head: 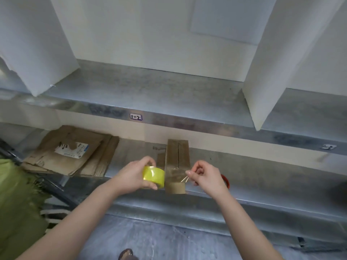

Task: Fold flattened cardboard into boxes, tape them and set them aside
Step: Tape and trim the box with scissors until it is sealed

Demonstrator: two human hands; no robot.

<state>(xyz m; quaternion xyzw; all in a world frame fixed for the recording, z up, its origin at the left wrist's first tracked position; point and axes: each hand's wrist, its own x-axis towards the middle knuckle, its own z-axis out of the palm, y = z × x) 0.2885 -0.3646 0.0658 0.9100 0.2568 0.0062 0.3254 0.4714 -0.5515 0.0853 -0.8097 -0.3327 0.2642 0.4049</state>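
A small folded brown cardboard box [177, 152] stands on the lower metal shelf [262, 175], its top seam facing me. My left hand [133, 175] grips a yellow tape roll [153, 176] just left of the box. My right hand [204, 176] pinches the free end of the clear tape strip [176, 175], which stretches from the roll across the front of the box. A stack of flattened cardboard [71, 152] with a white label lies further left on the same shelf.
An upper metal shelf [150, 98] with white dividers hangs above. A red ring-shaped object [226, 181] lies behind my right hand. Green fabric [16, 203] sits at the lower left. The floor and a shoe tip [127, 255] show below.
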